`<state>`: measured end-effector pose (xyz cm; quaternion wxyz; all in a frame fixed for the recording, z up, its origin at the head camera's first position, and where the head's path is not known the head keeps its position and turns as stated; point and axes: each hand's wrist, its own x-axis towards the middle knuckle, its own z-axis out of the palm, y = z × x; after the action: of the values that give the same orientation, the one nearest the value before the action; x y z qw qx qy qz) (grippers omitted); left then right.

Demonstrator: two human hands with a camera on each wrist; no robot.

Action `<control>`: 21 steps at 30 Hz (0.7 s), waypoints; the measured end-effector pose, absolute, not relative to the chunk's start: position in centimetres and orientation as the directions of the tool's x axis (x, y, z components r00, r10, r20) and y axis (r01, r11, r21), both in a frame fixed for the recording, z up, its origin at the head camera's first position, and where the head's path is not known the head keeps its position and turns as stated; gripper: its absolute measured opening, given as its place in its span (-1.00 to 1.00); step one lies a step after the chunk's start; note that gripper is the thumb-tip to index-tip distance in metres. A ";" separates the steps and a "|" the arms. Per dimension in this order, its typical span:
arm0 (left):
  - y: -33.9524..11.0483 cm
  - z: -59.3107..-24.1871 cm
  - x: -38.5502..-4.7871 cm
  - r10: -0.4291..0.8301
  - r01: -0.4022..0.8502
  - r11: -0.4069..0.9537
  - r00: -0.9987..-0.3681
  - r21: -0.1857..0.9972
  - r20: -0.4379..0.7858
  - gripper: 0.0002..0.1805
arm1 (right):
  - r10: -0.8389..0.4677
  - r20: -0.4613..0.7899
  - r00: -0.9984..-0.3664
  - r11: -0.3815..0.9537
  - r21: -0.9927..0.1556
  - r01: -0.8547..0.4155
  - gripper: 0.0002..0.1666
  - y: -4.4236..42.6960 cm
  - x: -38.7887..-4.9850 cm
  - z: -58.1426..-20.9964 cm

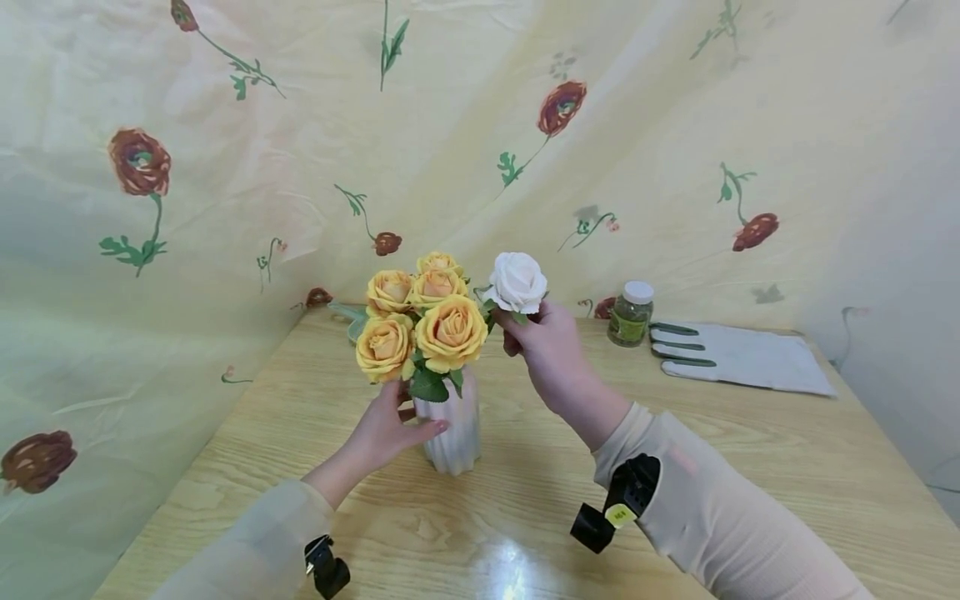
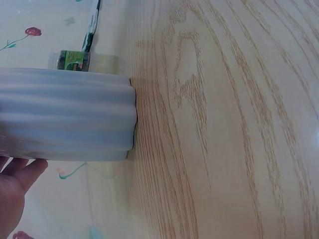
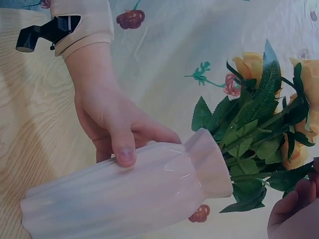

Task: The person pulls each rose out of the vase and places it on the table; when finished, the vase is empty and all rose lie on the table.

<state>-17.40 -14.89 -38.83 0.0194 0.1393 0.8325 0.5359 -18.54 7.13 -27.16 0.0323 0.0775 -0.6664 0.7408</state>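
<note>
A white, vertically ribbed vase stands upright on the table, with several yellow roses and green leaves rising from its mouth. My left hand grips the vase's left side, its thumb across the front; the right wrist view shows this left hand around the vase body. Right of the bouquet, my right hand pinches a white rose just below its bloom. Leaves and fingers cover the rose's stem, so I cannot tell whether its end is inside the vase.
A glass jar with a white lid and green label stands at the back right. Beside it lies a pair of light gloves with dark green edging. A pale green object is partly hidden behind the roses. Floral cloth hangs behind the table.
</note>
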 end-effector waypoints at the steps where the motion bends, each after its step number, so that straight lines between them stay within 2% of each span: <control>1: -14.9 -38.8 -17.4 0.250 0.209 0.388 -0.961 0.898 0.116 -0.10 | -0.054 0.158 -0.986 -0.123 -0.981 -0.150 -0.76 7.1 -18.6 -27.2; 5: -15.0 -38.9 -17.5 0.252 0.209 0.382 -0.961 0.900 0.116 -0.11 | -0.033 0.180 -0.983 -0.189 -0.967 -0.171 -0.74 7.2 -18.6 -27.1; 14: -15.1 -39.0 -17.5 0.264 0.223 0.386 -0.956 0.895 0.125 -0.09 | 0.051 0.206 -0.977 -0.258 -0.943 -0.212 -0.87 7.8 -18.4 -26.7; 21: -15.2 -38.8 -17.5 0.266 0.222 0.386 -0.956 0.895 0.123 -0.11 | 0.002 0.174 -0.985 -0.397 -0.904 -0.160 -0.90 8.1 -18.1 -25.7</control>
<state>-17.45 -15.15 -38.84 0.0206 0.1467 0.8321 0.5344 -18.10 8.06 -25.73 0.0485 0.0724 -0.5468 0.8327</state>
